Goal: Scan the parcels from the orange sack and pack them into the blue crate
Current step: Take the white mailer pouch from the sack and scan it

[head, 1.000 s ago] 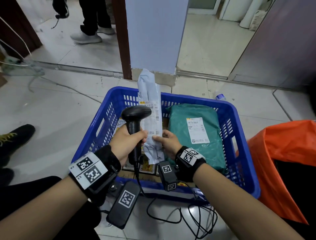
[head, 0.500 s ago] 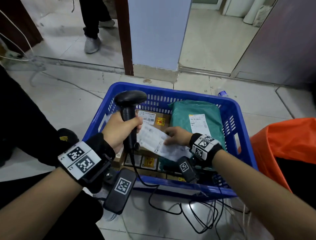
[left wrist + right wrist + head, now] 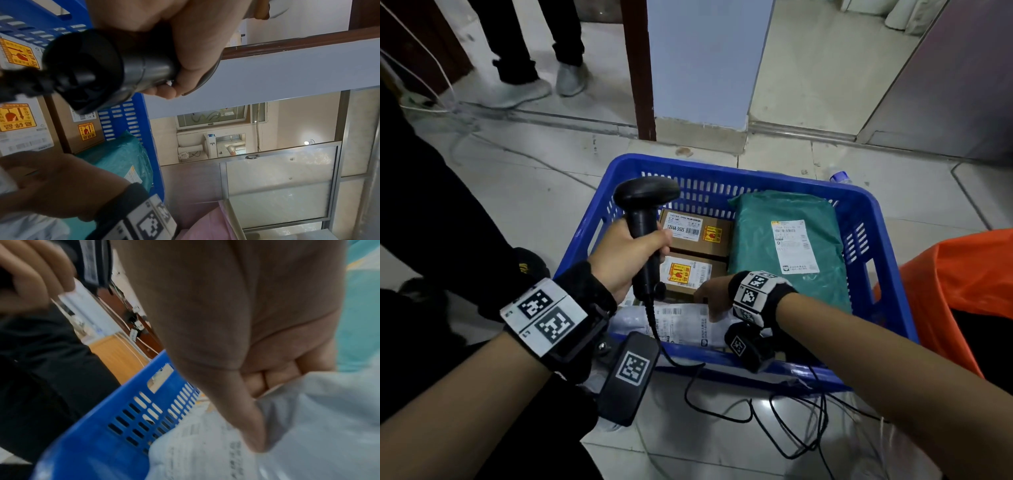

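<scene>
Down against the near wall of the blue crate (image 3: 866, 219) lies a grey-white plastic mailer (image 3: 688, 325), flat on its side, its white shipping label face up with a barcode and rows of small print. Its film looks crinkled and slightly glossy. The right hand (image 3: 714, 298) pinches the mailer's edge, thumb on top and fingers curled beneath, as the right wrist view shows. The left hand (image 3: 626, 257) grips the handle of a black barcode scanner (image 3: 645, 219), held upright above the crate with its cable trailing to the floor. Beyond the mailer sit two brown cardboard boxes (image 3: 695, 246) with yellow fragile stickers, and beside them a teal mailer (image 3: 787, 246). An orange sack (image 3: 955, 287) stands just right of the crate.
</scene>
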